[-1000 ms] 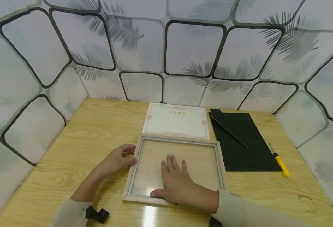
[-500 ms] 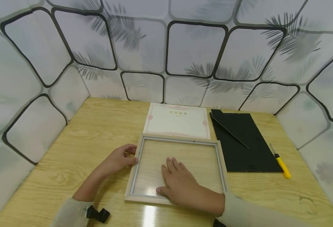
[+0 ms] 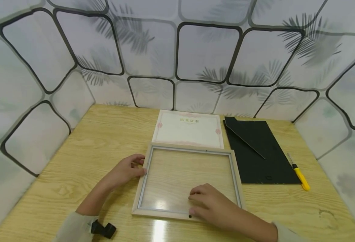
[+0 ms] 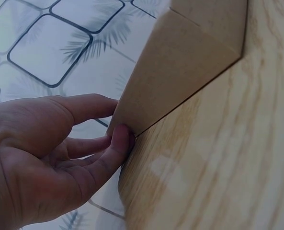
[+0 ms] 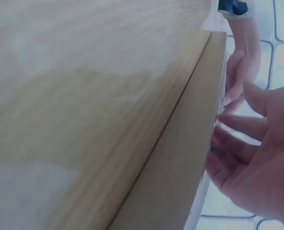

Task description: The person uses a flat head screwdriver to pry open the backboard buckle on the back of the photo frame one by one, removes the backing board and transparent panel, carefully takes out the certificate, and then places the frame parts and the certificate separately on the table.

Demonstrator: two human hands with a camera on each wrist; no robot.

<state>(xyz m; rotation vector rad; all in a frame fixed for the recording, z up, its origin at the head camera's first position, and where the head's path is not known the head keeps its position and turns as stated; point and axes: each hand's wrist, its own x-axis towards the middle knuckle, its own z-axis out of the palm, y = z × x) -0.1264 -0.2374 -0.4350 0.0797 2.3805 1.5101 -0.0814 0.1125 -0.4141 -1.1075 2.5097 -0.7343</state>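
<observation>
A pale wooden picture frame (image 3: 141, 198) lies on the table, with a grey inner rim and a transparent pane. My left hand (image 3: 127, 171) holds its left side; in the left wrist view the thumb (image 4: 96, 104) touches the upper edge and other fingertips (image 4: 122, 136) press the side near the table. Over the pane's front right part is my right hand (image 3: 213, 205), fingers loosely bent. Its thumb tip is beside a small dark spot (image 3: 190, 216) on the front rail. In the right wrist view, its fingers (image 5: 232, 143) reach the frame's upper edge, near a tiny bluish speck.
A white certificate (image 3: 189, 129) with pink ornaments lies behind the frame. To the right is a black backing board (image 3: 262, 168) with a stand flap (image 3: 242, 136). A yellow-handled screwdriver (image 3: 300, 176) lies along its right edge. Patterned panels rise around the table.
My right hand has lifted its flat fingers from the pane, bent them and shifted right toward the front rail. My left hand stays on the frame's left side.
</observation>
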